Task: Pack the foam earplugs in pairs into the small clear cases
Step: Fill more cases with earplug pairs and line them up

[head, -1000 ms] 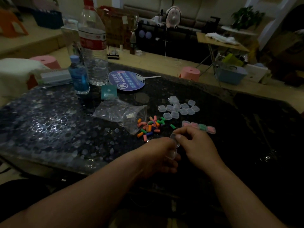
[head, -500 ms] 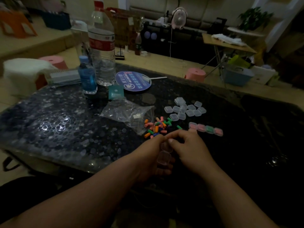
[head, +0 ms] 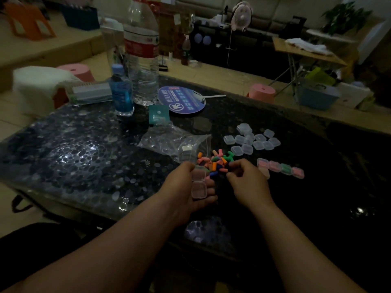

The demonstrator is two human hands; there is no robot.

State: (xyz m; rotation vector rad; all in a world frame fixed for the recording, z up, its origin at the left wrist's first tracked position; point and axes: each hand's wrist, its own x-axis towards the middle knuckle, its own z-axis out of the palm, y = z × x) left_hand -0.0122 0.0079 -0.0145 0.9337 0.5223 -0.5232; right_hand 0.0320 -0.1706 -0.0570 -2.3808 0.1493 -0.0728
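Since the earlier frame the two hands have come apart: the right hand [head: 247, 182] has left the case and now sits at the near edge of the earplugs [head: 215, 163], while the left hand [head: 184, 193] has stayed where it was with the open case [head: 198, 183].

The left grip is closed around that case, with the fingers curled under it and the thumb side at its far end. The case lies across the fingers with its lid folded back (both halves look clear, and I can see nothing in them). The right hand's fingers are curled toward the pile, fingertips just beside the nearest plugs. The dim light does not let me tell whether that grip is pinching a plug or is closed on nothing.

The earplugs lie in a loose heap of orange, pink, green and blue on the dark counter [head: 84, 157], between the two hands and a crumpled plastic bag [head: 175, 142]. Beyond the heap is a cluster of empty cases [head: 251, 140], and to the right of the right hand a row of filled cases [head: 281, 168] showing pink and green. Farther back stand a large water bottle [head: 141, 60] and a small blue bottle [head: 121, 92], with a round fan [head: 182, 99] lying flat beside them.
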